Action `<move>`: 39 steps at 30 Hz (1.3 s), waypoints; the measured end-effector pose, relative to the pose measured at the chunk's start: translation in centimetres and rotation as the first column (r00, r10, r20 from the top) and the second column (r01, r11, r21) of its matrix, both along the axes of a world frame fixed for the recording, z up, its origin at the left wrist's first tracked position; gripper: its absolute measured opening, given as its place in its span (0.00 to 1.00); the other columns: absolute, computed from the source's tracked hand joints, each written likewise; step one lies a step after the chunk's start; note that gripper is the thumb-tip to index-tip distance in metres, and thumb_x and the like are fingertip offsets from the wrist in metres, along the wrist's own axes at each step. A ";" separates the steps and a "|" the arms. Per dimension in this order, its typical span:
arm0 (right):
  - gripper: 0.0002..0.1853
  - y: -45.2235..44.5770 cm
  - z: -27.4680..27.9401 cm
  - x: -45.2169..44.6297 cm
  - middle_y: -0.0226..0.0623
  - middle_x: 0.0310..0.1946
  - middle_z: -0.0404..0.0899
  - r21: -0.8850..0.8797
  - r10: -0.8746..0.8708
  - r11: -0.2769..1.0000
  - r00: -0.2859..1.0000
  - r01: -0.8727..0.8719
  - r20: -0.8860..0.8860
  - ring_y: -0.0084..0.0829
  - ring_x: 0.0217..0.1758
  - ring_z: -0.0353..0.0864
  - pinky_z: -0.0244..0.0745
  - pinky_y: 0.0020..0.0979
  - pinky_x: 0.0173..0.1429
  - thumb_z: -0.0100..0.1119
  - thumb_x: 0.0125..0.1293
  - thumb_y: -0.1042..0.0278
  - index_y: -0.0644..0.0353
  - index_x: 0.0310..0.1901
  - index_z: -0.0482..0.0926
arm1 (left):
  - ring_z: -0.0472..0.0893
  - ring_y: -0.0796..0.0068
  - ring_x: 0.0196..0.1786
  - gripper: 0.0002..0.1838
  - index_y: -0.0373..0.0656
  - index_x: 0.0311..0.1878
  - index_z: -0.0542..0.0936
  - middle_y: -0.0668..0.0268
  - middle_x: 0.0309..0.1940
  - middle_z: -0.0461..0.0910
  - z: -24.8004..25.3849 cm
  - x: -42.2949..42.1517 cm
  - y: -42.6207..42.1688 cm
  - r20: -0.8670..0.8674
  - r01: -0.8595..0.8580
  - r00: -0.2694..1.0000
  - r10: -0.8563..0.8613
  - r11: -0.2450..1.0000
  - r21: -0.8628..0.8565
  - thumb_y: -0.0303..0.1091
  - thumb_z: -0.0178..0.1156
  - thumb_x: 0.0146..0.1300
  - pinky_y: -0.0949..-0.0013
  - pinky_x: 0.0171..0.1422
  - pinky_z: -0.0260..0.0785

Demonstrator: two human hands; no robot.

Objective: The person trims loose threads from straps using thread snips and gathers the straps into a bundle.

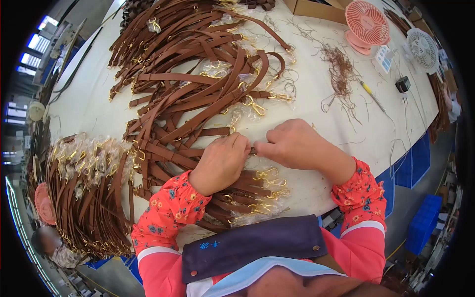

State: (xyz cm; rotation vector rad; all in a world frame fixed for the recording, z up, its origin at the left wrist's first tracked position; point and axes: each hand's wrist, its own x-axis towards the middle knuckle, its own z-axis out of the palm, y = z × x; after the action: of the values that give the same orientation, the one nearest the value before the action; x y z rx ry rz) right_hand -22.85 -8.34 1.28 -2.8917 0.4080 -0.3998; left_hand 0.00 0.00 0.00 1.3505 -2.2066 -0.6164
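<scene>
My left hand (221,164) is closed in a pinch over the brown straps, its fingertips close to those of my right hand (293,146). My right hand is closed too, fingers curled, knuckles up. Between the two pinches a short dark bit shows, which looks like the end of a brown strap (253,150); most of it is hidden by my fingers. Just below lies a bundle of straps with gold clasps (267,183) in clear plastic wrap. Beyond my left hand spreads a large pile of brown straps (198,94) with gold hooks.
Another strap bundle (94,193) hangs over the table's left edge. At the right are loose brown threads (341,74), a yellow-handled tool (372,95) with a cord, a small black block (403,84), a pink fan (366,24) and a white fan (423,50). Blue bins (424,223) stand below.
</scene>
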 end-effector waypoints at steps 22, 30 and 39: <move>0.12 0.2 -0.1 -0.2 0.31 0.19 0.73 0.131 -0.061 0.990 0.998 0.060 0.005 0.40 0.23 0.81 0.74 0.42 0.28 0.68 0.69 0.57 0.52 0.32 0.80 | 0.82 0.54 0.39 0.11 0.38 0.44 0.78 0.56 0.39 0.78 1.4 0.9 0.4 -0.122 -0.006 0.992 0.029 0.982 0.188 0.26 0.71 0.63 0.57 0.44 0.74; 0.11 0.3 -0.5 0.0 0.32 0.20 0.75 0.109 -0.045 0.993 0.998 0.039 0.045 0.40 0.24 0.81 0.76 0.42 0.30 0.68 0.68 0.58 0.52 0.32 0.81 | 0.83 0.54 0.38 0.07 0.37 0.40 0.80 0.57 0.35 0.79 1.0 0.8 0.6 -0.025 -0.011 1.000 0.013 0.996 0.090 0.25 0.69 0.63 0.57 0.43 0.75; 0.09 0.5 -0.5 0.4 0.32 0.21 0.75 0.074 -0.036 0.997 0.999 0.033 0.040 0.39 0.25 0.82 0.77 0.41 0.31 0.66 0.66 0.61 0.53 0.31 0.79 | 0.84 0.61 0.34 0.05 0.36 0.39 0.80 0.58 0.33 0.80 0.5 1.3 0.1 -0.102 -0.003 0.995 0.021 0.984 0.176 0.24 0.67 0.63 0.61 0.40 0.76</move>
State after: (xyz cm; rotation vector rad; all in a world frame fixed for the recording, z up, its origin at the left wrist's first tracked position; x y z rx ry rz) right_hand -22.49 -7.81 0.81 -2.8041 0.4571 -0.4395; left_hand 1.32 0.05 0.50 1.3837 -2.1003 -0.8741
